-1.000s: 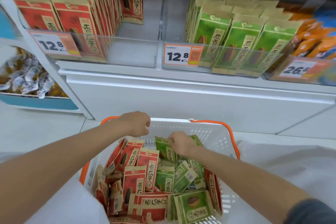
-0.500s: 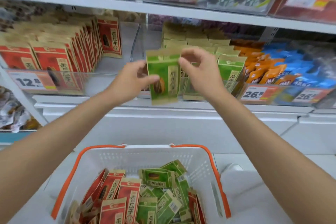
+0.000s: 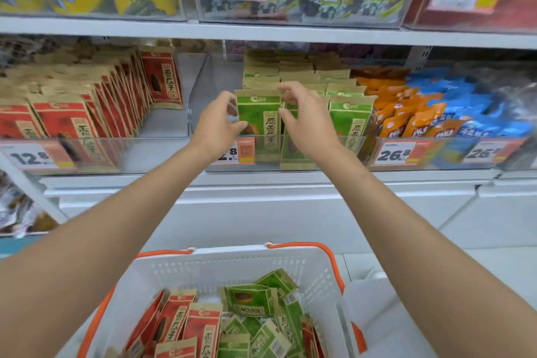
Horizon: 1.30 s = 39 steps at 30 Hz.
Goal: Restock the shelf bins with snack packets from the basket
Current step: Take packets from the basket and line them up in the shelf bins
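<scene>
A green snack packet [image 3: 257,116] stands upright at the front left of the clear green-packet bin [image 3: 360,151] on the middle shelf. My left hand [image 3: 216,122] pinches its left edge, thumb on the front and fingers behind the top. My right hand [image 3: 305,119] is at the packet's right edge with fingers spread and curled, holding nothing. More green packets [image 3: 350,119] fill the bin behind and to the right. Below, the white basket [image 3: 232,267] with orange handles holds red packets [image 3: 200,325] and green packets [image 3: 252,299].
The bin to the left holds rows of red packets [image 3: 72,122], with bare floor at its right side. Orange and blue snack bags [image 3: 421,113] fill the bins to the right. An upper shelf [image 3: 261,32] with other bins hangs just above my hands.
Both hands lifted a green packet out of the basket, raised it to the shelf and lowered it into the green bin. My right hand has let go of it.
</scene>
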Available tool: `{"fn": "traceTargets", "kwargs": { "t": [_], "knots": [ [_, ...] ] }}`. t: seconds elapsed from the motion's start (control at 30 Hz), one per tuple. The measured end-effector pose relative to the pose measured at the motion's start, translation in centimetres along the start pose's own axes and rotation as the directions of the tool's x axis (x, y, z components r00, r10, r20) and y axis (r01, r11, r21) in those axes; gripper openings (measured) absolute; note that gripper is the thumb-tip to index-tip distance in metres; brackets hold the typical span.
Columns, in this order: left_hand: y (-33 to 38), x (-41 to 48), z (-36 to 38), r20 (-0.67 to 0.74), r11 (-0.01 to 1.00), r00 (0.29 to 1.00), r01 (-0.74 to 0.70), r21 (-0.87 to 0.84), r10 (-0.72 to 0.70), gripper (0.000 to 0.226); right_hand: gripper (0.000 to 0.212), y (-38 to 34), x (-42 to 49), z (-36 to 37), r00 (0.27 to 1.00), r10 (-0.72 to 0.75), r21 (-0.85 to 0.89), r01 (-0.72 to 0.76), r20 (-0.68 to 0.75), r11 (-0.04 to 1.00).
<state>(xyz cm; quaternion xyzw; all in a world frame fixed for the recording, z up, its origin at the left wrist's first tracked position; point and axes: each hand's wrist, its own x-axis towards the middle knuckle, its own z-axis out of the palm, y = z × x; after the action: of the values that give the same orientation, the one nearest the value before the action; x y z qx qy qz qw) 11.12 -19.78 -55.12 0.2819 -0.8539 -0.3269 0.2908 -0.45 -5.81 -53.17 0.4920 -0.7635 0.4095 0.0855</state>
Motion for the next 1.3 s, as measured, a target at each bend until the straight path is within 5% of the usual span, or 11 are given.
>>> {"fn": "traceTargets", "kwargs": {
  "t": [0.27, 0.4, 0.5, 0.6, 0.7, 0.8, 0.87, 1.0, 1.1, 1.2, 1.3],
  "knots": [
    [-0.7, -0.9, 1.4, -0.035, 0.958, 0.999, -0.028, 0.286, 0.04, 0.017, 0.038, 0.6, 0.1, 1.7, 0.966, -0.256, -0.415, 0.217, -0.042, 0.884],
    [-0.8, -3.1, 1.1, -0.151, 0.927, 0.968, -0.138, 0.35, 0.201, 0.037, 0.047, -0.1, -1.1, 2.1, 0.949, -0.304, -0.4, 0.246, -0.088, 0.883],
    [-1.8, -6.0, 0.3, -0.156, 0.901, 0.941, -0.227, 0.37, 0.301, 0.024, 0.035, -0.9, -3.2, 3.3, 0.958, -0.287, -0.288, 0.276, 0.002, 0.917],
    [-3.9, -9.7, -0.2, 0.041, 0.949, 0.99, -0.141, 0.282, 0.135, 0.017, 0.029, -0.7, -6.3, 5.4, 0.957, -0.152, -0.174, 0.198, 0.248, 0.965],
    [-7.9, -13.4, -0.7, 0.34, 0.943, 0.936, -0.032, 0.332, -0.088, 0.014, 0.03, 0.5, -9.7, 7.8, 0.789, 0.005, -0.22, 0.165, 0.614, 0.961],
    [-11.3, -15.7, -0.6, 0.604, 0.885, 0.73, 0.001, 0.466, -0.319, 0.017, 0.028, 2.7, -13.7, 10.5, 0.48, 0.188, -0.258, 0.084, 0.857, 0.962],
    [-12.6, -16.5, 0.3, 0.714, 0.837, 0.569, -0.08, 0.542, -0.408, 0.021, 0.023, 4.5, -17.0, 12.0, 0.282, 0.305, -0.339, 0.081, 0.91, 0.937],
    [-13.5, -17.2, 2.0, 0.771, 0.815, 0.488, -0.185, 0.55, -0.409, 0.028, 0.023, 7.6, -23.6, 14.6, 0.003, 0.486, -0.477, 0.197, 0.874, 0.856],
    [-13.2, -17.7, 2.7, 0.801, 0.817, 0.451, -0.229, 0.53, -0.393, 0.031, 0.029, 8.1, -27.4, 16.2, -0.033, 0.543, -0.539, 0.087, 0.839, 0.838],
    [-13.1, -17.9, 2.9, 0.81, 0.829, 0.457, -0.233, 0.509, -0.369, 0.031, 0.083, 9.2, -31.2, 18.6, -0.017, 0.604, -0.602, -0.114, 0.797, 0.79],
    [-13.3, -17.8, 2.8, 0.797, 0.832, 0.473, -0.206, 0.515, -0.376, 0.03, 0.035, 9.3, -32.7, 20.8, 0.015, 0.709, -0.698, -0.16, 0.705, 0.698]
  ]
}}
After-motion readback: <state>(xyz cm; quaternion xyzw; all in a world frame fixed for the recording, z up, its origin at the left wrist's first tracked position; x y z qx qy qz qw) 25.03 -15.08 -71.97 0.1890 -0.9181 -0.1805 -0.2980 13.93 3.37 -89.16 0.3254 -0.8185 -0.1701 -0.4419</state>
